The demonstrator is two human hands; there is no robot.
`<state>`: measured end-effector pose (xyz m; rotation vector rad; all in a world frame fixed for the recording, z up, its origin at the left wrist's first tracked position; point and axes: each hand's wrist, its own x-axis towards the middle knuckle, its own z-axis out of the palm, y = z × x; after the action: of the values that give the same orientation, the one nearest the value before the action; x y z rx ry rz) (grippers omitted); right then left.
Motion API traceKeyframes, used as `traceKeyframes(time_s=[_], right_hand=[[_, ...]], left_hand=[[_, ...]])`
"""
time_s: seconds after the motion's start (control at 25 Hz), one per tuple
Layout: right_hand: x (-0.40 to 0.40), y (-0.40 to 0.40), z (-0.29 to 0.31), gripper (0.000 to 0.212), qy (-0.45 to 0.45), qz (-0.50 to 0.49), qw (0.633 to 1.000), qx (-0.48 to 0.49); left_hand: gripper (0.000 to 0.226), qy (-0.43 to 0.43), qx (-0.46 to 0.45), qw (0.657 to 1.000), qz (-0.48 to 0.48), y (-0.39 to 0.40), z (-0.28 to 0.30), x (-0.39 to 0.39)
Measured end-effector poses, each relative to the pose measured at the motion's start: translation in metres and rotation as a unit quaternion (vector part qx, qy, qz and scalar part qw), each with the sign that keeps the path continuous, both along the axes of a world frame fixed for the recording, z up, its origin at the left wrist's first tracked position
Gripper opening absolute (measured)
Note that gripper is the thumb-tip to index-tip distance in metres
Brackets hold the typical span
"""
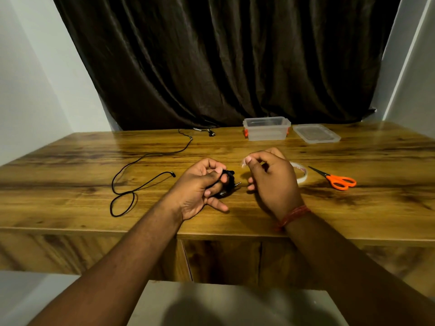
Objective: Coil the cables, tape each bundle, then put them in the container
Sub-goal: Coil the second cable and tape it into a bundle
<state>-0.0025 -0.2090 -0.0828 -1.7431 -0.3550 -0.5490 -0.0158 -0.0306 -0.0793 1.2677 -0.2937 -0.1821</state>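
Over the surface (70, 165), near its front edge:
Left hand (200, 187): grip closed around a coiled black cable (227, 184), plug tip pointing right.
Right hand (273, 182): fingertips pinch a tape strip (243, 163).
Loose cable (131, 175): left, uncoiled.
Container (266, 128): far edge, open.

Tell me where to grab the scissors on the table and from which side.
Take the scissors by the orange handle loops, coming from above on the near right. They lie flat, with the blades pointing away to the left toward the tape roll, so the loops are the nearer, bulkier, safer end.
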Motion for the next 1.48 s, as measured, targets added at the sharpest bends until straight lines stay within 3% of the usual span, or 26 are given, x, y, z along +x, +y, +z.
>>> traceKeyframes(time_s=[0.16, 0.36, 0.48, 0.68, 1.0, 1.48], right_hand=[[-0.004, 0.005, -0.001, 0.019, -0.096, -0.039, 0.988, -0.118], [-0.005, 0.013, -0.002, 0.015, -0.19, -0.072, 0.946, -0.251], [-0.006, 0.012, -0.002, 0.012, -0.199, -0.083, 0.944, -0.25], [-0.002, 0.011, -0.003, 0.013, -0.174, -0.097, 0.952, -0.233], [0.002, 0.005, -0.003, 0.019, -0.115, -0.048, 0.974, -0.19], [-0.003, 0.011, -0.004, 0.026, -0.17, -0.042, 0.92, -0.351]], left_hand=[[0.005, -0.007, 0.037, 0.999, 0.036, -0.003, -0.001, 0.0], [0.006, -0.028, 0.071, 0.996, 0.036, -0.005, -0.002, -0.002], [0.015, -0.032, 0.071, 0.996, 0.054, -0.007, -0.003, -0.002], [0.002, -0.041, 0.099, 0.991, 0.081, -0.009, -0.003, -0.004], [0.006, -0.046, 0.118, 0.987, 0.096, -0.012, -0.004, -0.004], [0.005, -0.03, 0.116, 0.987, 0.11, -0.013, -0.004, -0.001]])
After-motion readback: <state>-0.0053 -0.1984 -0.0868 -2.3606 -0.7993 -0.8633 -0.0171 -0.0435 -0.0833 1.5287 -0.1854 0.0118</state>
